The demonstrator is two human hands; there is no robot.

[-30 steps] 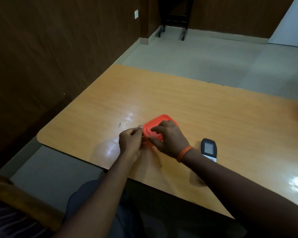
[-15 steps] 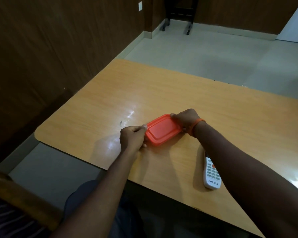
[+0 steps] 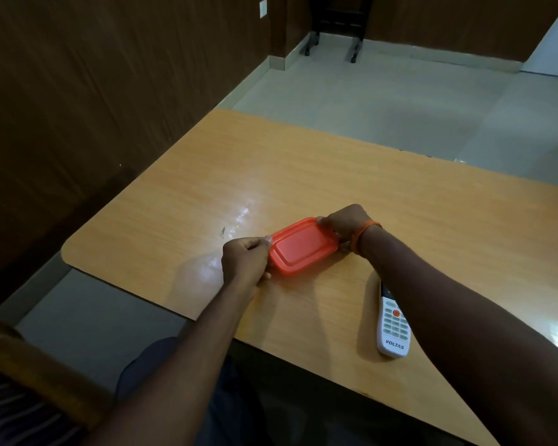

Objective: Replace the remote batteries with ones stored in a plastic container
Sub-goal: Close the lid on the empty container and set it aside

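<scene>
Now both hands grasp the orange container (image 3: 303, 244), which sits lid-on upon the table (image 3: 303, 169) near its front edge. Left hand (image 3: 245, 260) curls at the near-left end, knuckles up, thumb and fingers pinched on the rim, forearm reaching straight in from below; right hand (image 3: 343, 222), with an orange band (image 3: 364, 231) at the wrist, hooks over the far-right end, wrist bent back toward the body. Remote (image 3: 393, 326) lies face up to the right, partly under the right forearm, apart from the container.
</scene>
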